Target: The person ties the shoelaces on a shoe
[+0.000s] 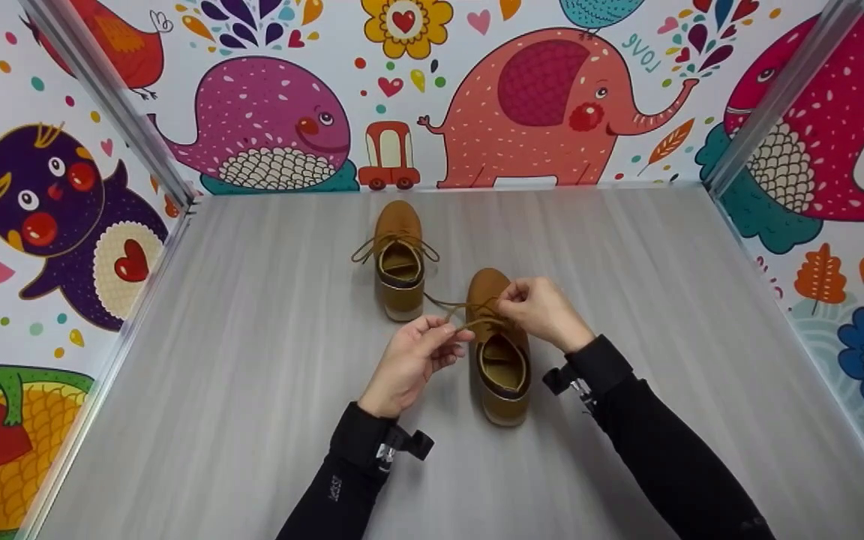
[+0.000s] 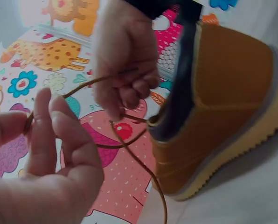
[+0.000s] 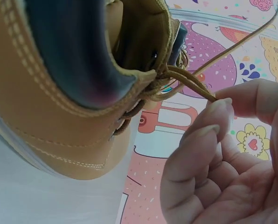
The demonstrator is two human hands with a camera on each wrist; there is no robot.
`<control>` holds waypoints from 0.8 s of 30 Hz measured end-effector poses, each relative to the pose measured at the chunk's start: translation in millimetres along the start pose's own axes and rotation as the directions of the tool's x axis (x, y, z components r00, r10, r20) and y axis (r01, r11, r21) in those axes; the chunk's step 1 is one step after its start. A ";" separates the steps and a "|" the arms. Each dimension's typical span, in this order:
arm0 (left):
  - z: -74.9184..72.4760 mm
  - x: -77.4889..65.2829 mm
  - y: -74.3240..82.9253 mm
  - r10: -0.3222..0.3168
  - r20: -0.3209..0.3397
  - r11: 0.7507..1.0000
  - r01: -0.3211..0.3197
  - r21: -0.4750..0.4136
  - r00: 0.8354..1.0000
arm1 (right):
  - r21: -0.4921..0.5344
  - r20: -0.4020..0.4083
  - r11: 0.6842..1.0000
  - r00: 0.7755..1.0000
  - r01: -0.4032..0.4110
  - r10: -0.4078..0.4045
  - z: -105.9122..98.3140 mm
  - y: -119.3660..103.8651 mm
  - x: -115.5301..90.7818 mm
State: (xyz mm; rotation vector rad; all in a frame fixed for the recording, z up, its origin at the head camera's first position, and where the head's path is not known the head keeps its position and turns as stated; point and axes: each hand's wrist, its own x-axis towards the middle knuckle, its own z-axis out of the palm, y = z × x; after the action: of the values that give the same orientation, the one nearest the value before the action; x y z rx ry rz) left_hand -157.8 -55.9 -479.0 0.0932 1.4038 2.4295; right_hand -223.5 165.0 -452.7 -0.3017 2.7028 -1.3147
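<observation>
A tan lace-up shoe (image 1: 505,405) stands on the floor between my hands, its toe pointing away and its collar open. My right hand (image 1: 546,311) is on the right of its lacing; in the right wrist view, thumb and index finger pinch a doubled length of the brown shoelace (image 3: 191,82). On the left side, my left hand (image 1: 411,361) holds a strand of the same lace between its fingers, and this strand (image 2: 85,85) runs across toward the shoe in the left wrist view. Another length of lace hangs loose there.
A matching tan shoe (image 1: 400,219) with a tied bow stands farther off to the left. The grey wood-look floor (image 1: 267,360) is bounded by printed panels (image 1: 432,90) with cartoon animals, joined by metal corner strips (image 1: 784,97).
</observation>
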 end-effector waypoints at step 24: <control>2.1 38.5 -23.3 0.065 -0.223 0.780 0.090 0.619 0.973 | -0.017 0.015 1.000 1.000 -0.002 0.002 1.1 2.6 -4.7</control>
State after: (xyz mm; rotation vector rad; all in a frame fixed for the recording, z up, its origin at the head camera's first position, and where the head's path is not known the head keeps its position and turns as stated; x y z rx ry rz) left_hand -187.8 -31.4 -501.9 -0.0515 2.2688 1.8939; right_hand -219.0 166.8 -455.3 -0.3087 2.7022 -1.2845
